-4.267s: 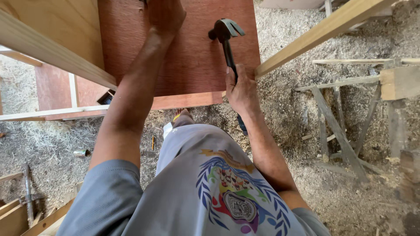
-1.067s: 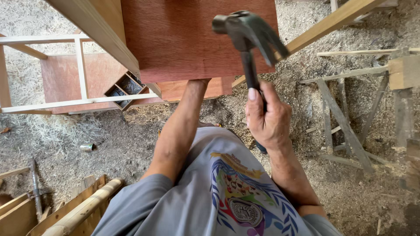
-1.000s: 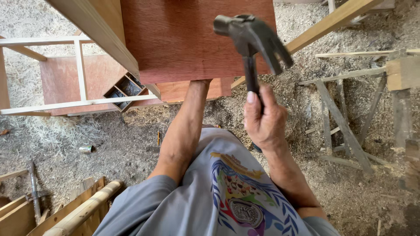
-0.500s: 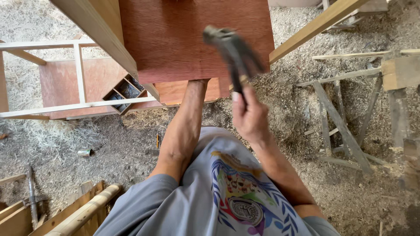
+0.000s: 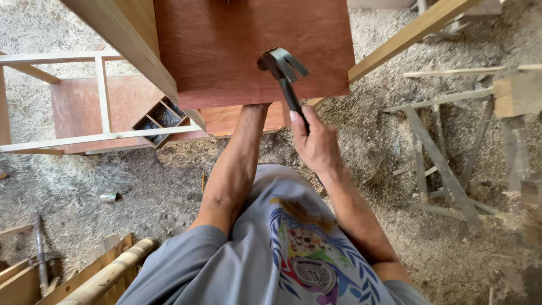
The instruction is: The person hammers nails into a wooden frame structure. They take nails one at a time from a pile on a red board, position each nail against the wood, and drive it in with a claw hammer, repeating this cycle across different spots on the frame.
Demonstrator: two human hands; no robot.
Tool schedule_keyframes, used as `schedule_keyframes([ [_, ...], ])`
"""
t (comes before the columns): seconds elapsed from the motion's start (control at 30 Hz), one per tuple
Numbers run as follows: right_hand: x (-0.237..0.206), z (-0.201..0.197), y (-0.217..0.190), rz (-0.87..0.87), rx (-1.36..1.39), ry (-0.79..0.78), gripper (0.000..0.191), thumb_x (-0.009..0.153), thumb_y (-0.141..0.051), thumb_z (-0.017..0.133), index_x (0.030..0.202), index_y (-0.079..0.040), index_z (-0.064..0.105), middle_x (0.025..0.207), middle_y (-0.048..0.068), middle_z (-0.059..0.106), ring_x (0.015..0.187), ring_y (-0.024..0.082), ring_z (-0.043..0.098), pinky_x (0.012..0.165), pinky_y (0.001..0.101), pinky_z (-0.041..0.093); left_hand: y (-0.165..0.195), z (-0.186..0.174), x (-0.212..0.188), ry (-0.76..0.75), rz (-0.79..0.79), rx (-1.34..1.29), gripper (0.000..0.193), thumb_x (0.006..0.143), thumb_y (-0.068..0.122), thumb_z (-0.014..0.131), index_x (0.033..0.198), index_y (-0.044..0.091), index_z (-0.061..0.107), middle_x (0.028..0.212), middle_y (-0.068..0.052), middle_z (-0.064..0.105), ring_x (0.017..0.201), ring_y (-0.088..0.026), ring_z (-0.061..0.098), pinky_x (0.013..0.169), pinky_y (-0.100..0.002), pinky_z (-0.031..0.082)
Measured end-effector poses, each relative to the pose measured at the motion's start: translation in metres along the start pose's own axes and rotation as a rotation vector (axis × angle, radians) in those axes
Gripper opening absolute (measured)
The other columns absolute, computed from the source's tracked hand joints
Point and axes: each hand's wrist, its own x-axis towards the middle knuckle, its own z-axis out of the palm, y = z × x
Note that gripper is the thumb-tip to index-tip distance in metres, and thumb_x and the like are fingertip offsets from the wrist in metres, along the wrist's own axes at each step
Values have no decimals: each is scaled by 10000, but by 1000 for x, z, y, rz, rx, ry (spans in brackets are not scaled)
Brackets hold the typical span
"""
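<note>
The right hand (image 5: 317,147) grips a claw hammer (image 5: 285,76) over the reddish plywood panel (image 5: 248,51). That panel hides the left hand; its fingers cannot be judged. Sawdust floor (image 5: 141,186) and wooden frames (image 5: 101,96) surround.

Single head-worn view, steeply downward, close overhead.

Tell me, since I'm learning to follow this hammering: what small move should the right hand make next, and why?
Probably lift the claw hammer a little and strike down again. The right hand grips its handle, with the head low over the reddish plywood panel. The left hand is hidden under the panel's near edge, only its forearm showing. No nail is visible, so the exact spot is uncertain.
</note>
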Motion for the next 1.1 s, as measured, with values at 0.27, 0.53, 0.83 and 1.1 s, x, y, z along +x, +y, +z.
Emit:
schedule_keyframes([
  [0.27,3,-5,7,-47,26,88,245,1107,-283,547,1159,-62,640,566,9,591,467,116,624,375,319,443,-7,-22,2,-28,-33,69,259,1063,244,586,1119,15,692,1021,-207,692,844,-238,619,769,-413,501],
  [0.53,65,8,45,244,328,-25,359,1076,-413,494,1116,-75,609,579,-17,606,395,104,593,279,275,461,-33,14,-94,-96,-716,1657,145,913,132,640,982,44,733,874,-73,751,692,-149,700,620,-299,599],
  [0.83,107,18,66,427,694,-64,342,1035,-399,591,1124,-70,613,609,8,601,412,97,575,312,281,467,57,88,12,205,1056,2356,102,1018,150,702,1084,87,658,1063,-104,640,945,-230,636,778,-390,543],
  [1.1,102,14,79,454,897,-101,283,1028,-377,611,1083,-98,611,611,6,610,412,104,566,311,280,461,70,87,81,164,1543,2553,481,834,280,861,1197,60,636,1165,-110,652,1071,-264,549,803,-441,436],
])
